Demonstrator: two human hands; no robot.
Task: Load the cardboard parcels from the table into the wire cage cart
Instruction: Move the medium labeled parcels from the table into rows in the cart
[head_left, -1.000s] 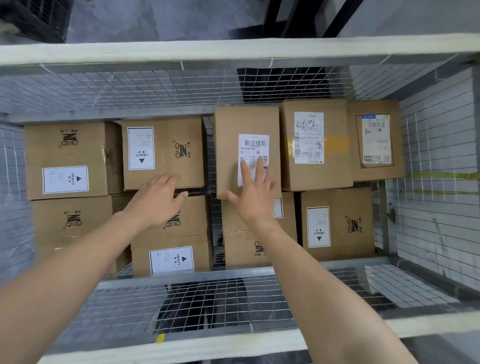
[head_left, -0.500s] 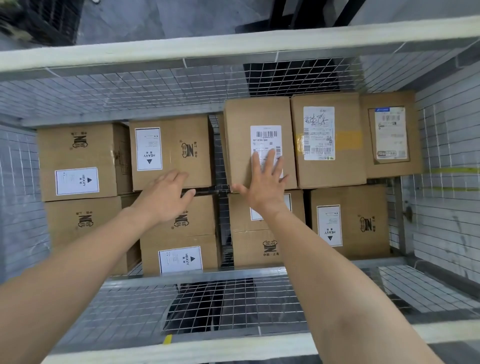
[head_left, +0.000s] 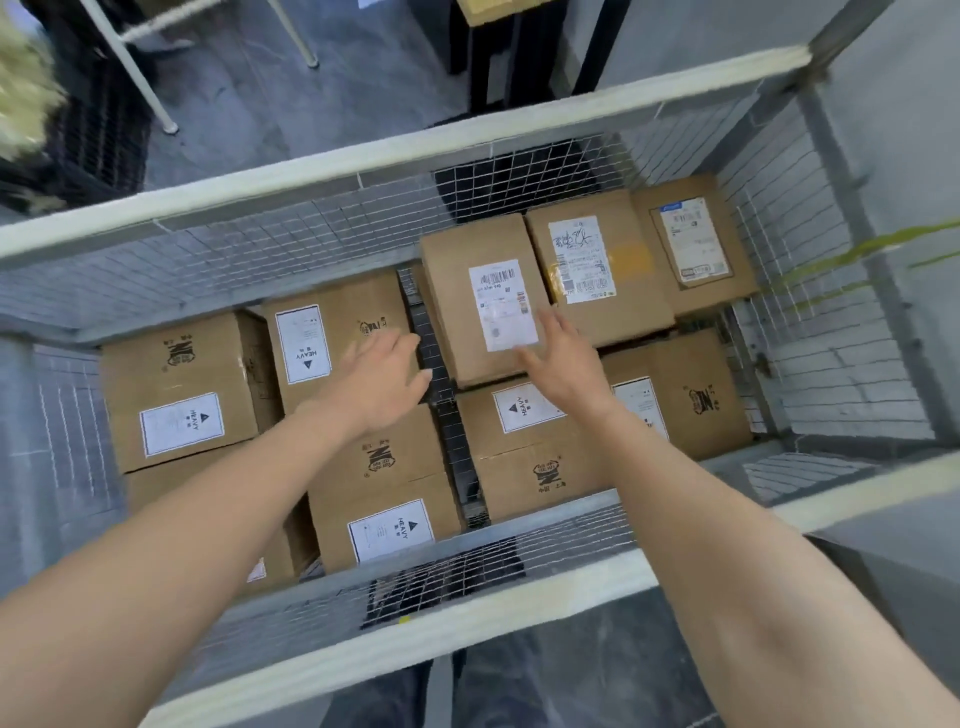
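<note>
Reaching into the wire cage cart (head_left: 363, 160), the left hand (head_left: 384, 379) and right hand (head_left: 563, 358) hold nothing, fingers loose. Cardboard parcels (head_left: 182, 374) lie under them.

bright enough, lit softly and evenly, cool in tone, without hard glare. only thin shadows in the gaps between the cardboard parcels (head_left: 447, 312). motion blur across the whole frame, heaviest in the top left corner and on the fingers of the left hand (head_left: 382, 379) and right hand (head_left: 566, 358). wide-angle bowing of the wire cage cart (head_left: 363, 161) rails near the edges
</note>
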